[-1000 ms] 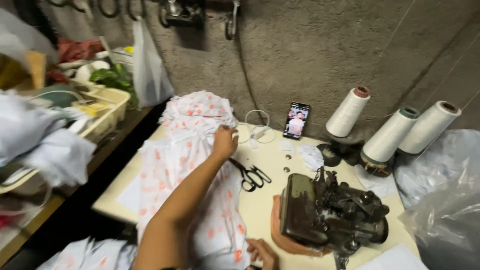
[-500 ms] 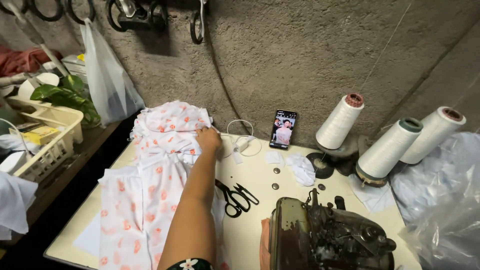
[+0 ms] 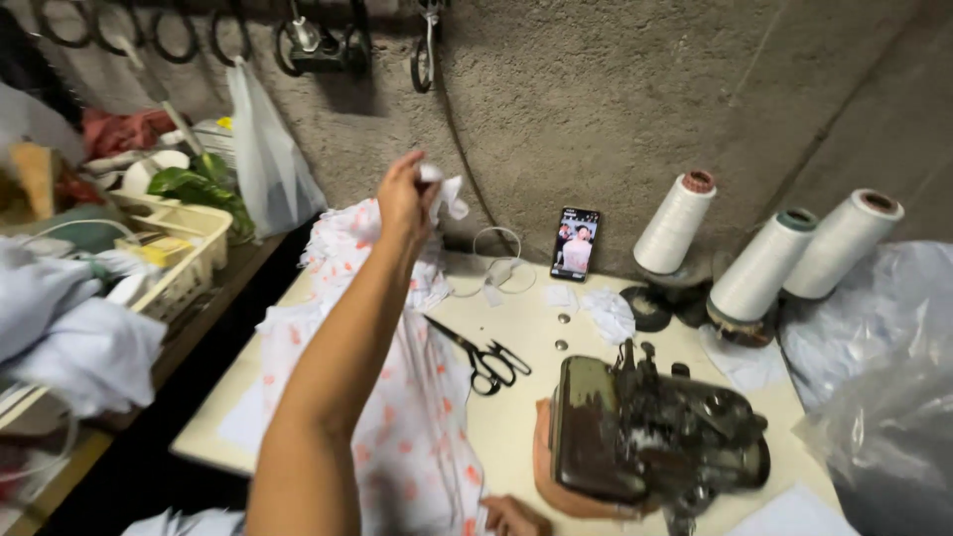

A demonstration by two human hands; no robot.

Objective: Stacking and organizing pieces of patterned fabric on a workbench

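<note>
- Up it goes: the left hand (image 3: 405, 199), which a second ago lay flat on the cloth (image 3: 397, 397) at the far end of the table (image 3: 526, 417), is now raised clear of it, near the wall.
- Fingers are pinched shut on a bunched white end of the cloth, and the fabric trails down from the grip.
- The rest of the white, orange-spotted cloth stays draped along the table's left side and runs off the near edge toward the person.
- That lift has pulled the far end off the heap it sat in half a second back; the piece now hangs stretched, so it reads as being drawn out or shaken straight rather than smoothed flat.
- The right hand (image 3: 511, 516) only peeps in at the bottom edge, touching the cloth just beside the sewing machine (image 3: 645, 437); I cannot tell whether its fingers are closed.
- Scissors (image 3: 481, 359) lie on the table right of the cloth, just where they were.
- Phone (image 3: 576, 243) leans on the wall, with three thread cones (image 3: 769, 263) to its right, unmoved.
- A basket (image 3: 184, 253) sits well off to the left.
</note>
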